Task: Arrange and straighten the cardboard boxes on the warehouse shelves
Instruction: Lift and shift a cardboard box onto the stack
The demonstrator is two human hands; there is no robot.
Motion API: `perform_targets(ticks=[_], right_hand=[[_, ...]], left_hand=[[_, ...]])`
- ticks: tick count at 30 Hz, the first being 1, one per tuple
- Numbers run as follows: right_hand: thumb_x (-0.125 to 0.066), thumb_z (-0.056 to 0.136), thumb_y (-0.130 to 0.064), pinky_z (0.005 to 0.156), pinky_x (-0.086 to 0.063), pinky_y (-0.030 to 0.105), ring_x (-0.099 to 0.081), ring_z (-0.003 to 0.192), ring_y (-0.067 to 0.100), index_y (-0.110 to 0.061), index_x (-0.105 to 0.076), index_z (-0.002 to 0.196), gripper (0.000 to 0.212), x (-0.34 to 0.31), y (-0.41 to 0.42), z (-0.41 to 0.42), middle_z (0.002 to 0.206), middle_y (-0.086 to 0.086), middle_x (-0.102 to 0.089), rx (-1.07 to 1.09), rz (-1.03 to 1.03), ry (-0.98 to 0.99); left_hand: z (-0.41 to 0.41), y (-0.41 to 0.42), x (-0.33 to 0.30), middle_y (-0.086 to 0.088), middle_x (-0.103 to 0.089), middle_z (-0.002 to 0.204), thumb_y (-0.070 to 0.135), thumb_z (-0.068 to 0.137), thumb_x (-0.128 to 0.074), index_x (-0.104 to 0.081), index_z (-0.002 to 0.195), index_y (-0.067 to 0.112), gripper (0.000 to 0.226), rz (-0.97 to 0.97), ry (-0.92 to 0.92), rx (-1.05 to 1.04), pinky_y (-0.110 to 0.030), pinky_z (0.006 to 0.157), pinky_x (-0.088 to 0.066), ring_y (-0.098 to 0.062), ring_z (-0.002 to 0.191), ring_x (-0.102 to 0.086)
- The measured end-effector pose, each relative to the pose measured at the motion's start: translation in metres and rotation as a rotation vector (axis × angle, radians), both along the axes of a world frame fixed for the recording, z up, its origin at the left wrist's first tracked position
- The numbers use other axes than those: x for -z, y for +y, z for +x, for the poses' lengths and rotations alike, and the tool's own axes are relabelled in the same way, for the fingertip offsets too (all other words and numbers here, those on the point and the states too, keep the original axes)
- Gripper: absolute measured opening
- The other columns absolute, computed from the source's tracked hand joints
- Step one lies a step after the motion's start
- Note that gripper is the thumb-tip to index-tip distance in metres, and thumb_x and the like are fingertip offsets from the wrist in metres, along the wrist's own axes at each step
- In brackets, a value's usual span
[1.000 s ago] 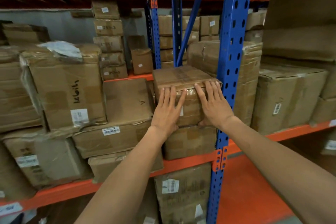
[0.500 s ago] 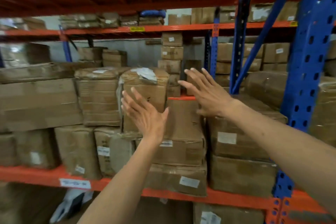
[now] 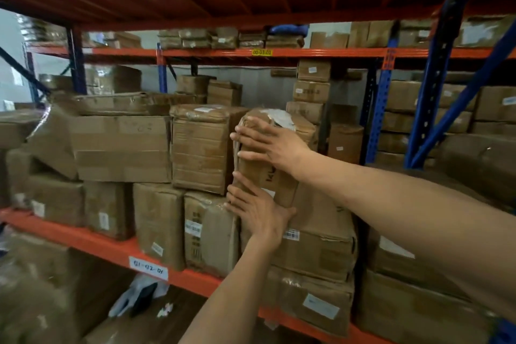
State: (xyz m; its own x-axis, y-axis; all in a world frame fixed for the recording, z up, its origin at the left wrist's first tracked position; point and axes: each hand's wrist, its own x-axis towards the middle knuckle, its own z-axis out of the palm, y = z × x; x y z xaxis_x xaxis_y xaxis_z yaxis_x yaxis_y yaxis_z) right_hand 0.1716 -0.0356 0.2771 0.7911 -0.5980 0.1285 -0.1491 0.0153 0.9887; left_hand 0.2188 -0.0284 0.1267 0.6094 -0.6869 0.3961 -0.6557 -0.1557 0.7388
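Observation:
A taped cardboard box (image 3: 279, 187) with a torn white label on top stands on a stack in the middle of the shelf. My right hand (image 3: 275, 145) lies flat on the upper part of its front, fingertips reaching its left edge. My left hand (image 3: 258, 211) presses flat against the lower left corner, fingers spread. Both palms touch the box and neither hand closes around it. A wrapped box (image 3: 201, 148) stands just to its left with a narrow gap between them. The box rests on a wider carton (image 3: 321, 234).
The orange shelf beam (image 3: 97, 243) carries a white tag (image 3: 148, 272). A big carton (image 3: 120, 148) leans at the left. Blue uprights (image 3: 379, 109) and a diagonal brace stand at the right. A grey bundle (image 3: 136, 297) lies on the level below.
My view swung left along the shelf. Both hands left the small box by the blue upright, crossed the air open, and now press on the box with the torn label.

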Motion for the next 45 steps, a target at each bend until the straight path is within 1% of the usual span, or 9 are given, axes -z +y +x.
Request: perform_targets(ticks=[4,7,12,20,24,28,32,37,45], right_hand=[[-0.065,0.089,-0.030,0.113,0.021,0.054,0.028,0.145,0.032,-0.022,0.018,0.154,0.106,-0.012,-0.009,-0.015,0.160,0.012,0.029,-0.111,0.027,0.041],[-0.076,0.078,-0.044,0.117,0.008,0.055,0.000,0.148,0.040,-0.013,0.005,0.154,0.115,-0.022,-0.014,-0.037,0.161,0.021,-0.003,-0.204,0.031,0.053],[-0.037,0.100,-0.025,0.118,-0.009,0.056,-0.018,0.141,0.044,-0.006,-0.003,0.154,0.067,-0.023,-0.021,-0.096,0.153,0.029,-0.019,-0.185,0.069,-0.185],[-0.058,0.092,-0.036,0.118,-0.009,0.054,-0.019,0.140,0.048,0.002,-0.006,0.153,0.088,-0.029,0.019,-0.207,0.152,0.033,-0.020,0.048,0.104,-0.543],[-0.079,0.054,-0.065,0.119,-0.011,0.054,-0.021,0.137,0.046,0.002,-0.008,0.151,0.138,-0.021,0.045,-0.253,0.148,0.030,-0.023,0.163,0.057,-0.665],[-0.083,0.037,-0.070,0.117,-0.019,0.056,-0.029,0.130,0.048,0.005,-0.017,0.149,0.150,-0.011,0.067,-0.294,0.141,0.032,-0.031,0.153,0.002,-0.807],[-0.089,0.039,-0.064,0.115,-0.022,0.056,-0.025,0.134,0.047,-0.001,-0.020,0.150,0.145,0.020,0.088,-0.328,0.145,0.031,-0.029,0.204,-0.029,-0.966],[-0.083,0.066,-0.053,0.116,-0.020,0.057,-0.040,0.123,0.037,-0.008,-0.040,0.139,0.095,0.045,0.082,-0.337,0.125,0.017,-0.046,0.169,0.048,-0.882],[-0.082,0.068,-0.055,0.119,-0.016,0.055,-0.048,0.120,0.030,-0.016,-0.035,0.132,0.089,0.040,0.060,-0.336,0.121,0.007,-0.042,0.230,0.124,-0.932]], left_hand=[[0.003,0.001,-0.001,-0.038,-0.004,0.153,0.066,0.045,-0.086,0.037,0.144,0.002,0.170,-0.009,-0.116,0.027,-0.066,0.119,-0.007,-0.053,0.143,-0.010],[0.000,0.001,-0.009,-0.037,-0.003,0.153,0.065,0.048,-0.087,0.035,0.146,0.002,0.169,0.017,-0.204,0.060,-0.071,0.116,-0.008,-0.053,0.144,-0.007],[-0.005,-0.002,-0.033,-0.031,0.003,0.151,0.061,0.054,-0.090,0.029,0.151,0.012,0.161,-0.059,-0.489,0.160,-0.070,0.109,-0.033,-0.050,0.140,-0.001],[-0.066,-0.003,-0.088,-0.033,0.000,0.153,0.054,0.052,-0.093,0.022,0.155,0.014,0.160,-0.149,-0.915,0.414,-0.068,0.108,-0.033,-0.055,0.142,-0.003],[-0.103,0.000,-0.104,-0.039,-0.003,0.155,0.057,0.057,-0.090,0.027,0.152,0.013,0.157,-0.223,-1.079,0.494,-0.072,0.107,-0.034,-0.058,0.142,-0.005],[-0.131,0.001,-0.121,-0.042,-0.011,0.155,0.062,0.053,-0.091,0.013,0.158,0.010,0.156,-0.338,-1.247,0.539,-0.072,0.103,-0.039,-0.059,0.142,-0.014],[-0.166,-0.002,-0.117,-0.042,-0.009,0.156,0.044,0.063,-0.093,0.011,0.159,0.012,0.146,-0.383,-1.307,0.631,-0.071,0.106,-0.035,-0.058,0.145,-0.010],[-0.156,-0.023,-0.115,-0.037,0.001,0.157,0.050,0.060,-0.093,0.015,0.159,0.017,0.150,-0.358,-1.319,0.674,-0.069,0.109,-0.035,-0.054,0.146,0.001],[-0.159,-0.038,-0.118,-0.028,0.017,0.161,0.042,0.069,-0.090,0.024,0.155,0.026,0.144,-0.297,-1.237,0.774,-0.064,0.118,-0.013,-0.046,0.149,0.017]])
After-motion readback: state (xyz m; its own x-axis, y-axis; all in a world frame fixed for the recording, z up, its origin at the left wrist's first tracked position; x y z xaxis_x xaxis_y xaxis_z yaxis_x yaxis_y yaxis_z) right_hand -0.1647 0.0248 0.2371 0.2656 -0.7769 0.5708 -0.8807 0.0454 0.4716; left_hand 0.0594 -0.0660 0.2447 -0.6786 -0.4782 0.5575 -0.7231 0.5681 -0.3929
